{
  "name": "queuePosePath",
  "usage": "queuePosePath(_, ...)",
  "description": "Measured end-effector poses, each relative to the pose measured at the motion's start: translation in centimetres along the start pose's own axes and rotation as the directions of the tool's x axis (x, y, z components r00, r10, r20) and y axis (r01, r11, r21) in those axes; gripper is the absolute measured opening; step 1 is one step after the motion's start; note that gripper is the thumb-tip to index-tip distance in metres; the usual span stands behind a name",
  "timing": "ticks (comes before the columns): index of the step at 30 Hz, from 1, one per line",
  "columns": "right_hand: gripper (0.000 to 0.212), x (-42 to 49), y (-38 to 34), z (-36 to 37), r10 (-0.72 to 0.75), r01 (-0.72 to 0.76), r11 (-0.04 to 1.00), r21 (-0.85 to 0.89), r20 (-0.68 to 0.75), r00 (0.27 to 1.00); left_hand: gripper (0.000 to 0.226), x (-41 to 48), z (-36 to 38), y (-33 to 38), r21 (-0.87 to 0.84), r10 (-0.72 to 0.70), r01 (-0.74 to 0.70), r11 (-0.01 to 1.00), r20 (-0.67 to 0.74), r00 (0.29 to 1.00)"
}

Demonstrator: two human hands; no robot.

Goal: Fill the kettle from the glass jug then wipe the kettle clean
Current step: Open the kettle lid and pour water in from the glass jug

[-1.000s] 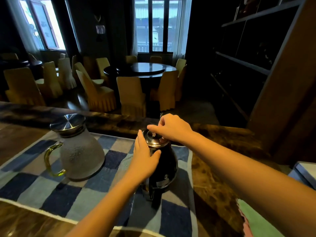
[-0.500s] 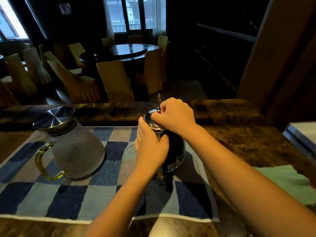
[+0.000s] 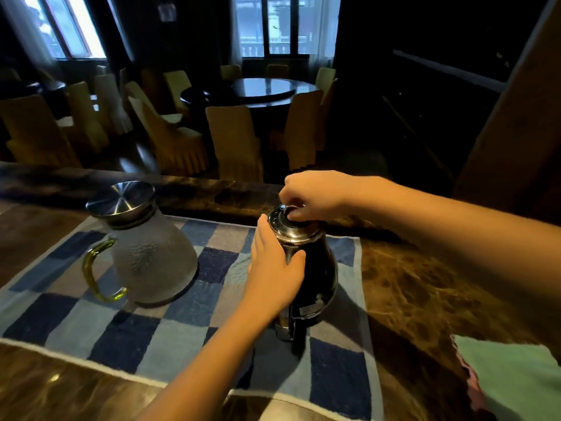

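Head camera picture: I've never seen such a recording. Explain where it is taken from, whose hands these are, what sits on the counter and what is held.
There is no machine here. A person wears a camera on the head, so you look forward and down at their own bare arms. On the brown counter lies a blue checked towel. On it stand a frosted glass jug, its metal lid on, and a dark kettle. The left hand wraps round the kettle's body, steadying it. The right hand pinches the kettle lid from above. A green cloth lies at the right edge.
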State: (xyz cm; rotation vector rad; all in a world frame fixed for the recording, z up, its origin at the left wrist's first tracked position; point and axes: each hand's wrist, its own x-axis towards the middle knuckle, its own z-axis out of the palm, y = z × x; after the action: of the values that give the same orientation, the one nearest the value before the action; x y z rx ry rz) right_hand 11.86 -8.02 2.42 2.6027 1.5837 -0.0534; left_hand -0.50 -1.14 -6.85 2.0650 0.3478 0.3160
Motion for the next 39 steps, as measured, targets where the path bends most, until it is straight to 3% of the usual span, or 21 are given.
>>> queuePosePath(2, 0.022, -0.4, -0.6, 0.1, 0.0, -0.018, 0.989, -0.145, -0.124, 0.992, 0.083, -0.1, 0.0, 0.4, 0.011, -0.013, 0.013, 1.0, 0.009, 1.0)
queuePosePath(4, 0.024, -0.6, -0.7, 0.3, 0.008, -0.036, 0.99, -0.136, -0.198, 0.98, 0.084, 0.0, 0.0, 0.6, 0.022, -0.015, 0.014, 1.0, 0.007, 1.0)
queuePosePath(7, 0.027, -0.5, -0.1, 0.7, 0.103, -0.081, 0.985, 0.152, -0.142, 0.984, 0.085, 0.0, 0.1, 0.6, 0.016, -0.022, 0.022, 1.0, -0.027, 0.999)
queuePosePath(10, 0.047, -0.3, 0.0, 2.3, 0.222, -0.129, 0.879, 0.458, -0.155, 0.963, 0.08, 0.0, 0.1, 0.4, 0.022, -0.023, 0.024, 0.999, -0.04, 0.999)
queuePosePath(14, 0.059, 0.1, -0.5, 3.7, 0.3, -0.167, 0.885, 0.434, -0.26, 0.918, 0.068, -0.2, 0.1, 0.8, -0.006, -0.025, 0.025, 1.0, -0.03, 0.999)
queuePosePath(18, 0.056, 0.2, -0.1, 3.8, 0.294, -0.143, 0.839, 0.525, -0.216, 0.931, 0.064, -0.3, 0.0, 0.9, -0.033, -0.032, 0.031, 0.999, -0.027, 0.999)
queuePosePath(20, 0.056, 0.2, 0.1, 3.9, 0.336, -0.119, 0.716, 0.688, -0.191, 0.922, 0.056, -0.2, 0.0, 0.8, -0.045, -0.032, 0.03, 0.999, -0.033, 0.999)
queuePosePath(22, 0.058, 0.4, 0.6, 4.1, 0.387, -0.064, 0.463, 0.884, -0.137, 0.912, 0.056, -0.4, 0.0, 1.1, -0.049, -0.027, 0.026, 0.998, -0.029, 0.999)
queuePosePath(23, 0.058, 0.4, 0.8, 4.2, 0.382, -0.039, 0.415, 0.909, -0.135, 0.914, 0.058, -0.5, 0.0, 1.3, -0.052, -0.02, 0.019, 0.998, -0.03, 0.999)
queuePosePath(30, 0.042, -1.0, 1.8, 3.7, 0.289, 0.011, 0.253, 0.967, -0.086, 0.953, 0.058, -1.0, 0.1, 1.7, -0.102, -0.005, 0.001, 0.995, -0.035, 0.999)
queuePosePath(32, 0.052, -1.6, 2.7, 3.6, 0.319, 0.003, 0.178, 0.984, -0.06, 0.946, 0.059, -0.9, 0.2, 1.6, -0.112, 0.015, -0.018, 0.994, -0.03, 0.999)
queuePosePath(35, 0.063, -2.4, 4.4, 4.1, 0.351, 0.008, 0.19, 0.982, -0.075, 0.933, 0.061, -0.8, 0.2, 1.4, -0.124, 0.011, -0.016, 0.992, -0.042, 0.999)
queuePosePath(39, 0.044, -3.8, 7.5, 7.5, 0.36, -0.054, 0.403, 0.914, -0.104, 0.927, 0.07, -0.7, 0.4, 0.8, -0.148, -0.014, 0.005, 0.989, -0.058, 0.998)
